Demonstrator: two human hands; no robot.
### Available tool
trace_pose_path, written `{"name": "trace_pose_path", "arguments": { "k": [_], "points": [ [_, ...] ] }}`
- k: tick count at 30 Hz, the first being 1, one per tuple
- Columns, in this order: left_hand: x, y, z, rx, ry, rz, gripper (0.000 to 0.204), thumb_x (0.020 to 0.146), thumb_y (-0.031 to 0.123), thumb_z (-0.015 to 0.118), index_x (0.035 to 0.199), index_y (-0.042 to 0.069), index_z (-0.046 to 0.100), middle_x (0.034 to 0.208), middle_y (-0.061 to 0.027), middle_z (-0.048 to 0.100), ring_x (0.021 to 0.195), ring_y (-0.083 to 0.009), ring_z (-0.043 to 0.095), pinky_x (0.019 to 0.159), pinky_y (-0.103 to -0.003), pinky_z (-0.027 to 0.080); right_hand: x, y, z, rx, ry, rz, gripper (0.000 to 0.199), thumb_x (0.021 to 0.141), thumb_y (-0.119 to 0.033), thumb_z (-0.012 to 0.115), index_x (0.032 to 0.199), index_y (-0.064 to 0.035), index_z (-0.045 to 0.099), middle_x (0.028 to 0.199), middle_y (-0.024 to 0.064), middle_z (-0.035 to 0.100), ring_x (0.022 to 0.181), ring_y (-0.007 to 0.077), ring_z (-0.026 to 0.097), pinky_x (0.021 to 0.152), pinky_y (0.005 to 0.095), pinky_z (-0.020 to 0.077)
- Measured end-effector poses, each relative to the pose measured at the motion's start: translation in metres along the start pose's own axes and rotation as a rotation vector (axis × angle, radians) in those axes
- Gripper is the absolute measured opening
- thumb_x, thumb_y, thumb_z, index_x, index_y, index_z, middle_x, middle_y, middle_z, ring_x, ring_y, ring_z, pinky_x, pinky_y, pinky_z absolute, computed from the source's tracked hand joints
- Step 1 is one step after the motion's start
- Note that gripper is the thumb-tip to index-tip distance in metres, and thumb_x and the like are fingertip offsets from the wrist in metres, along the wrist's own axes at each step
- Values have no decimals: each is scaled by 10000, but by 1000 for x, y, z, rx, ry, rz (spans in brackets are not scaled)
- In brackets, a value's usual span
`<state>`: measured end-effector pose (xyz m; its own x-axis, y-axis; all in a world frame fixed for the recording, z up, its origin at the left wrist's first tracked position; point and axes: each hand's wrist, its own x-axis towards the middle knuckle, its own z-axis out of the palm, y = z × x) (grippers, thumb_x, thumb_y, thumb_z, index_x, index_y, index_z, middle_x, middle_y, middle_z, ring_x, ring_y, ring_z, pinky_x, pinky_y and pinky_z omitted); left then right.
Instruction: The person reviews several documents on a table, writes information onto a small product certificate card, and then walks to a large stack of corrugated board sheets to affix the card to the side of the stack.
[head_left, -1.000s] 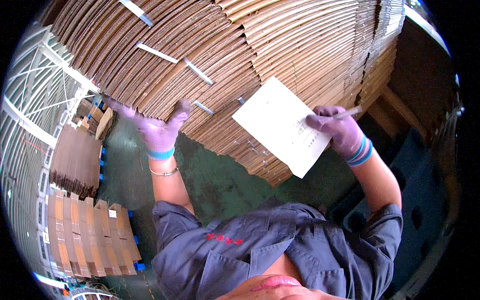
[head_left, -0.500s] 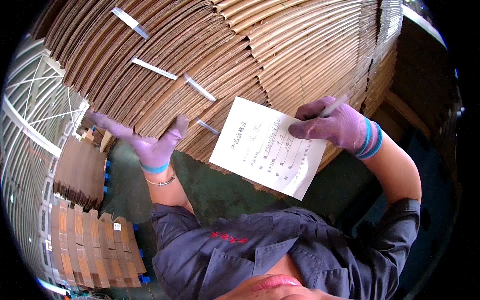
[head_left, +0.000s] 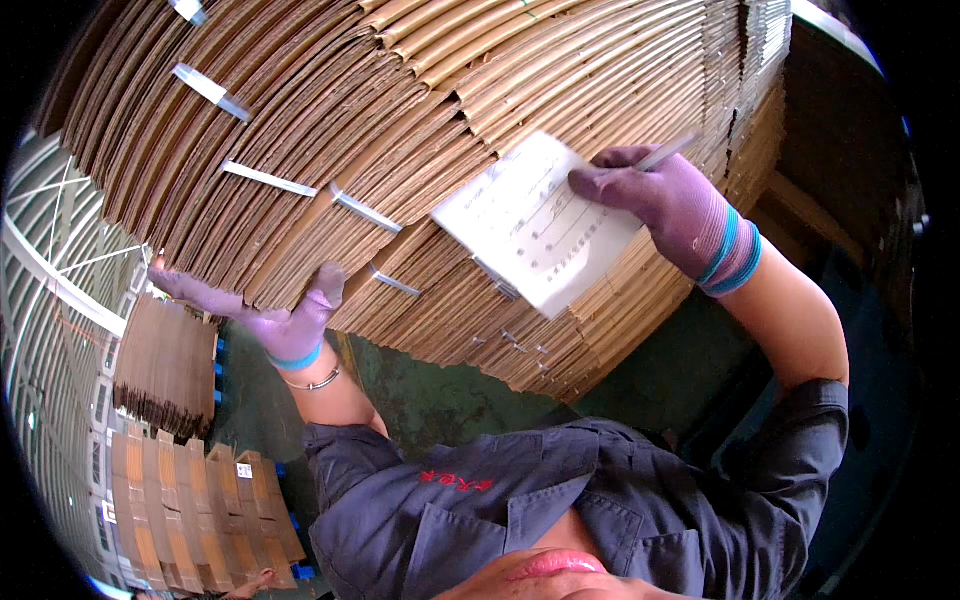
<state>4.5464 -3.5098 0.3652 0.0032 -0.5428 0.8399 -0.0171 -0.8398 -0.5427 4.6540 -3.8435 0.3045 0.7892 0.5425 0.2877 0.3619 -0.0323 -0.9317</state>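
My right hand [head_left: 672, 208], in a purple glove with blue cuff bands, pinches a white printed paper sheet [head_left: 530, 230] by its upper right edge. A slim pale pen-like stick [head_left: 674, 148] pokes out from the same grip; its other end is hidden. The sheet tilts in front of a tall stack of flat brown cardboard [head_left: 560, 85]. Against the stack's lower left edge lies my left hand [head_left: 285, 325], gloved alike, thumb and fingers spread apart. White strips [head_left: 268, 179] stick out between several of the cardboard layers near it.
On the left, beyond my left arm, a lower pile of flat cardboard [head_left: 163, 355] rests on a blue pallet. Nearer stands a group of taped brown cartons [head_left: 205, 510], also over blue supports. Dark green floor [head_left: 430, 385] shows between the stack and my body.
My right hand has lifted the sheet up and slightly left, tilting it away. My left hand stays spread at the stack's edge, and the stack sits further left and lower in view.
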Motion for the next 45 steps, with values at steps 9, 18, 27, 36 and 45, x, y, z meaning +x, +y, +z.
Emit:
{"name": "trace_pose_path", "arguments": {
  "k": [9, 18, 27, 36, 45],
  "points": [
    [-2, -2, -3, -68, -33, -54, 1248, 753, 723, 662, 1554, 80, -48, 1578, -221, 118, 1456, -431, 151, 1194, -588, 155, 10, 21, 0, 61, 88, 39, 406, 910, -345, 653, 1046, 36, 685, 835, 91, 698, 765, 154, 667, 712, 283, 530],
    [-8, -7, -5, -114, -30, -96, 1292, 749, 638, 739, 1546, 91, -119, 1598, -217, 61, 1442, -441, 218, 1174, -569, 237, 17, 18, 8, 15, 197, 8, 428, 873, -356, 693, 1042, 37, 689, 817, 72, 699, 737, 135, 654, 665, 283, 519],
    [-10, -8, -11, -28, -80, -68, 1309, 721, 704, 711, 1554, 63, -70, 1606, -217, 19, 1469, -424, 104, 1189, -578, 126, 15, 24, 13, 137, 205, -1, 409, 874, -346, 709, 1018, 37, 699, 827, 70, 698, 745, 126, 630, 698, 282, 511],
    [-18, -5, -16, 7, -136, -118, 1350, 700, 703, 733, 1549, 61, -97, 1603, -248, -44, 1485, -419, -24, 1192, -590, 51, 26, 35, -9, 124, 82, -22, 422, 873, -346, 705, 1036, 43, 698, 839, 81, 702, 775, 124, 631, 725, 280, 506],
    [-17, 1, -12, -28, -86, -211, 1294, 753, 745, 646, 1543, 25, -82, 1604, -232, -10, 1481, -420, 40, 1195, -582, 110, 37, 55, -7, 246, -29, -21, 319, 888, -329, 707, 882, -11, 678, 747, -1, 613, 730, 73, 539, 672, 263, 456]
  ]
}}
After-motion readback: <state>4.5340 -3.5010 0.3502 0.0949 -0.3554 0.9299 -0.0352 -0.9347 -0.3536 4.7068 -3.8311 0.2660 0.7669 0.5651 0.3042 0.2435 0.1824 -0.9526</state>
